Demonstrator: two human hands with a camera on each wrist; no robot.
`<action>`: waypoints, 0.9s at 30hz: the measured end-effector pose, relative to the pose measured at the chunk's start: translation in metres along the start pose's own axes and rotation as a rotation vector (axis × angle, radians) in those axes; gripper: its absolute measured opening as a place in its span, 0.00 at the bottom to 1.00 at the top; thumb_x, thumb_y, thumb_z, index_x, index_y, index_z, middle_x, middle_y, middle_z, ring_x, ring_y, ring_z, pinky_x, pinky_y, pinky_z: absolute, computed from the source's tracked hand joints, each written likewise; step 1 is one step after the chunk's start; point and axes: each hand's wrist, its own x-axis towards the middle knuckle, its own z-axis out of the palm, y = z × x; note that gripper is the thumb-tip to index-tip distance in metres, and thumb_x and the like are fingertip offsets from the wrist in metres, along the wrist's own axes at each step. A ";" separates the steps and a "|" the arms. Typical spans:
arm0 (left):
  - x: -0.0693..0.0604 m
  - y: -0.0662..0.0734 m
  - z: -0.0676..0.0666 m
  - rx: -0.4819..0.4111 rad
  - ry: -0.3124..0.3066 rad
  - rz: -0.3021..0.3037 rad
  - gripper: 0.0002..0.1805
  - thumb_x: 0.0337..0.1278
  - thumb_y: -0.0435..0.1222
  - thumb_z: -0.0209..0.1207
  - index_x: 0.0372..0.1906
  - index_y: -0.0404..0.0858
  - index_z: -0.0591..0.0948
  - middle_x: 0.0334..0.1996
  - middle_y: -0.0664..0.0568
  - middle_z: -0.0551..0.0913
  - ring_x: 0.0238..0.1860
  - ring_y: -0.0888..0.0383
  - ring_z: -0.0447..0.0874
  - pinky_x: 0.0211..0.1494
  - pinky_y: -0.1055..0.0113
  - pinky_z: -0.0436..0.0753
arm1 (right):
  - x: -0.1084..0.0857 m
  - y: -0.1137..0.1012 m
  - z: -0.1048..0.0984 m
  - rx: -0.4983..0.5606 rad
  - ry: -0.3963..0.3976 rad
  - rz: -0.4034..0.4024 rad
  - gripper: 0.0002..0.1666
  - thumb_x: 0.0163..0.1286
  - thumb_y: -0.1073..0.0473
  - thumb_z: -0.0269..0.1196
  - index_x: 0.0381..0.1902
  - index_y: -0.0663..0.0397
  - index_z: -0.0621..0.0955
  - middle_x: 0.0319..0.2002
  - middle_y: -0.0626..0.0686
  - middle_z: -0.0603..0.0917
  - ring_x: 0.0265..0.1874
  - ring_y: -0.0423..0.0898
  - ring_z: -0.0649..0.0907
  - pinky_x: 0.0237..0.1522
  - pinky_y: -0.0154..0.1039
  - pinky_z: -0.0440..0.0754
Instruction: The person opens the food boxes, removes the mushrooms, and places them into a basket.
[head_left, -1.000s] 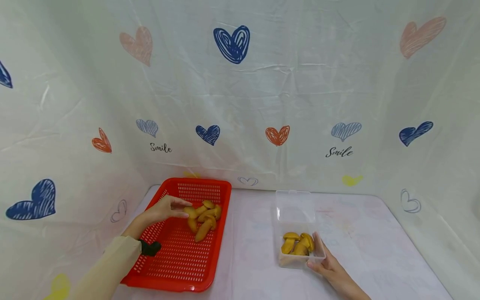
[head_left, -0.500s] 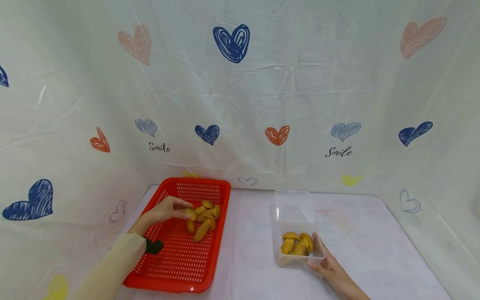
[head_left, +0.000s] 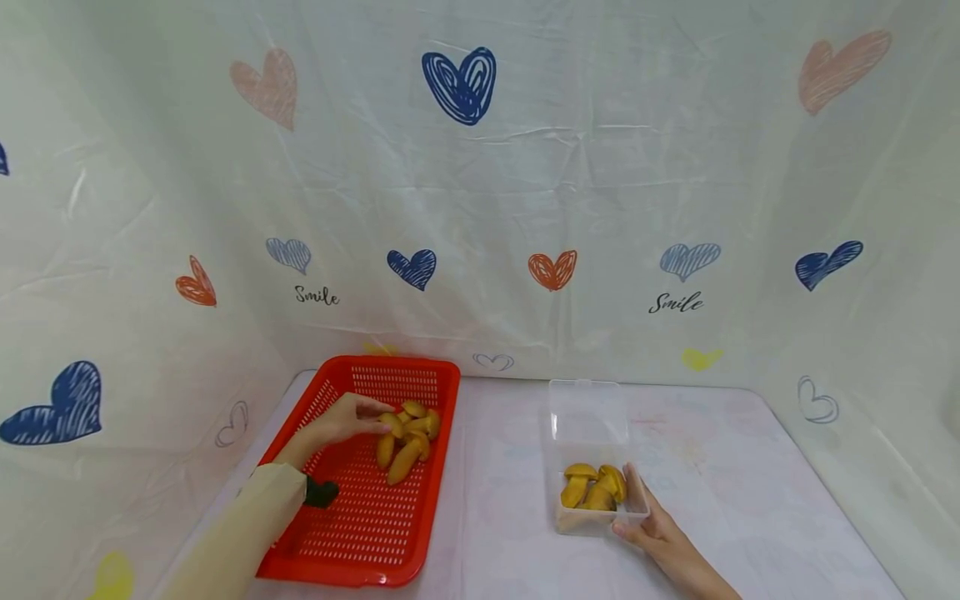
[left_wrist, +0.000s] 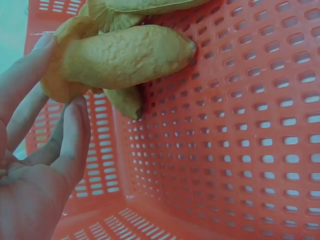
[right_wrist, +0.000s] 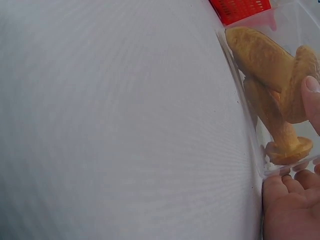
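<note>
My left hand is inside the red basket, its thumb and fingers pinching the cap of a yellow-brown mushroom. The stem points away from the palm in the left wrist view. Several similar mushrooms lie bunched against it at the basket's right side. To the right on the table, my right hand grips the right side of a clear plastic box. Mushrooms lie in that box; in the right wrist view, my thumb is in front of one mushroom.
The box's transparent lid is flipped back behind it. A white covered table carries both containers. Behind and at the sides hangs a pale curtain printed with hearts. A dark band is at my left wrist.
My left hand has shifted slightly rightward with the mushroom, whose stem has swung a little. My right hand and the box have stayed in place.
</note>
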 end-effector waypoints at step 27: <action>-0.001 -0.007 0.002 0.019 -0.046 -0.008 0.21 0.62 0.35 0.66 0.54 0.23 0.81 0.49 0.34 0.85 0.49 0.43 0.83 0.52 0.56 0.83 | 0.000 0.001 0.000 0.007 -0.007 -0.012 0.52 0.77 0.63 0.56 0.79 0.51 0.32 0.78 0.57 0.29 0.73 0.57 0.29 0.58 0.17 0.58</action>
